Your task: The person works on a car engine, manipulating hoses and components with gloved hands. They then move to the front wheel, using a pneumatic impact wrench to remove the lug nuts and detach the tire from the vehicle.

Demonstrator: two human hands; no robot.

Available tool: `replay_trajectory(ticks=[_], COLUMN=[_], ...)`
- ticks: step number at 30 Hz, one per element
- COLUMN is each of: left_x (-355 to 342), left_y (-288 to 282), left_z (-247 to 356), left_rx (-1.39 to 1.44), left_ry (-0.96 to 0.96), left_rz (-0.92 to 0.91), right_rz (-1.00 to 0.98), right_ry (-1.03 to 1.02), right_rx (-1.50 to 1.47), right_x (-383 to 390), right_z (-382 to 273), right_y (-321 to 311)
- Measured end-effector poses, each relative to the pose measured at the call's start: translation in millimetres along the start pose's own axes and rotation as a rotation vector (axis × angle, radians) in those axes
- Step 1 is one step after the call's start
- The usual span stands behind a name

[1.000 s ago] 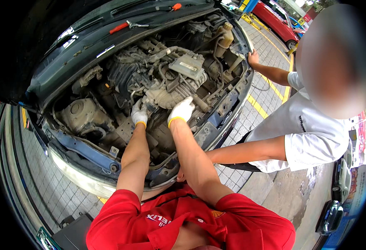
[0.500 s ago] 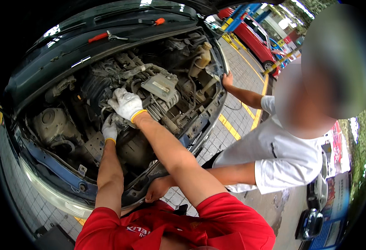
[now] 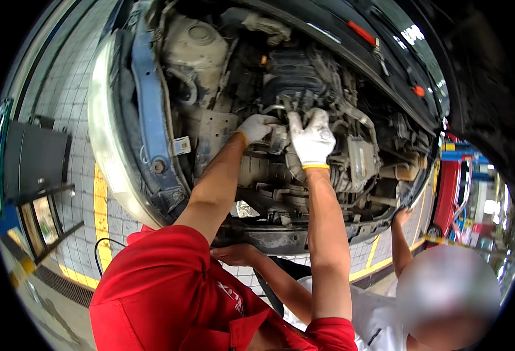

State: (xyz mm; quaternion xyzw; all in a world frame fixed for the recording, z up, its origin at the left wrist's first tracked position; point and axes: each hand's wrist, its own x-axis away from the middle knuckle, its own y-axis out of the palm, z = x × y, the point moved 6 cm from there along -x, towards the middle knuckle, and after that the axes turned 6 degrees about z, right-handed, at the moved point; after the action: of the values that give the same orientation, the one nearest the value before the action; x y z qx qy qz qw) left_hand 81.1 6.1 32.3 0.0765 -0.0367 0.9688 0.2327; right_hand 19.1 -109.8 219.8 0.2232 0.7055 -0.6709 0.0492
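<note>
In the head view my gloved left hand [image 3: 257, 130] reaches into the car's engine bay, fingers curled on a part that I cannot make out, beside a dirty metal housing [image 3: 279, 142]. My gloved right hand [image 3: 312, 140] is just right of it, on the engine parts below the black intake manifold [image 3: 292, 79], its thumb and fingers apart and partly bent. What its fingertips touch is unclear. A grey flat engine component [image 3: 361, 164] lies right of my right wrist.
Tools with red handles [image 3: 360, 32] lie along the windscreen base. A co-worker in white [image 3: 368, 316] leans in at lower right, one hand [image 3: 234, 254] near the front edge, another [image 3: 402, 215] on the bay's right edge. A dark cabinet [image 3: 35, 161] stands left; a red car [image 3: 447, 199] is right.
The view has swung round, putting the headlamp upright at left. My right hand moved from the front onto the parts beside my left hand, which stays low in the bay.
</note>
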Motion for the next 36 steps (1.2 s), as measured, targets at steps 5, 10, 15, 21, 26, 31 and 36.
replay_trajectory(ticks=[5, 10, 15, 21, 26, 31, 36], left_x=[-26.9, -33.7, -34.9, -34.9, -21.4, -24.0, -26.0], left_y=[0.1, 4.5, 8.0, 1.3, 3.9, 4.1, 7.9], left_z=[-49.0, -60.7, -50.8, -54.5, -29.7, -29.7, -30.0], left_rx=[0.09, 0.026, 0.151, 0.242, 0.005, -0.054, -0.066], left_ry=[-0.11, -0.145, -0.272, -0.122, -0.154, -0.186, -0.107], left_rz=[-0.105, -0.102, -0.264, -0.352, -0.21, -0.088, -0.112], right_rz=[0.118, 0.123, 0.154, 0.216, 0.199, 0.187, 0.209], right_ry=[-0.073, -0.075, -0.047, -0.109, -0.078, -0.046, -0.047], right_rx=[-0.014, -0.04, -0.084, -0.059, -0.055, -0.048, -0.071], right_x=[-1.1, -2.5, -1.5, -2.6, -1.1, -3.4, -2.1], right_z=[-8.6, -15.1, -5.0, -16.2, -7.7, -11.0, -8.7], right_y=[0.0, -5.4, -4.3, -7.4, -3.6, -2.7, -3.4])
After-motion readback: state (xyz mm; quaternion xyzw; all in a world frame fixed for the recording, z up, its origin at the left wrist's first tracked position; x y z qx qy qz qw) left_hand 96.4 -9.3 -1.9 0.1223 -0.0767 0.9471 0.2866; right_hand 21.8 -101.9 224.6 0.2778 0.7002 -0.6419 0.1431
